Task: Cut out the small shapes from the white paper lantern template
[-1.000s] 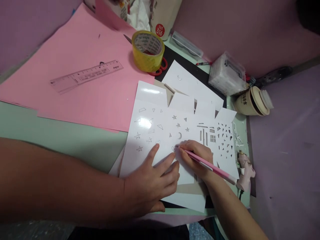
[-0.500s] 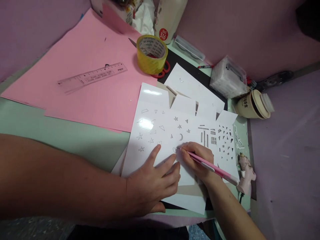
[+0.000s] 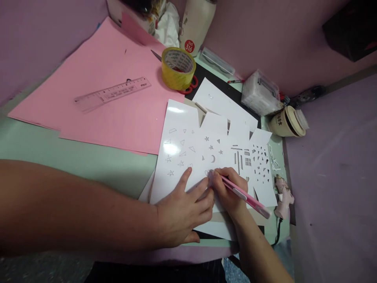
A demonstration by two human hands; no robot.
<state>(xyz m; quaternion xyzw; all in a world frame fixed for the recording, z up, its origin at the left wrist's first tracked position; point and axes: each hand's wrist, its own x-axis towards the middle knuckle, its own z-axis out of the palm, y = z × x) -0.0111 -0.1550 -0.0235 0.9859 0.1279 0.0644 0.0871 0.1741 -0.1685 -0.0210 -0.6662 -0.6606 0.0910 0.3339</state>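
A glossy white card (image 3: 176, 118) lies on the table, with stars, a crescent, triangles and window shapes cut through it and more shapes drawn in outline at its left. My left hand (image 3: 188, 210) rests on the card, fingers spread, holding nothing. My right hand (image 3: 232, 192) is closed round a slim pink craft knife (image 3: 249, 199). Its tip meets the card beside a small drawn heart (image 3: 207, 172), close to my left fingertips; the blade itself is too small to make out.
Pink paper sheets (image 3: 118, 125) carry a clear ruler (image 3: 118, 92). A yellow tape roll (image 3: 176, 80) sits over red-handled scissors (image 3: 193, 84). Behind stand a bottle (image 3: 196, 23), a clear box (image 3: 260, 94) and a lidded cup (image 3: 284, 122). A pink glue gun (image 3: 284, 200) lies at the right.
The whole view has shifted slightly. Against the card, the knife's tip has moved a little around the heart outline, and its handle tilts more steeply. My left hand stays on the card.
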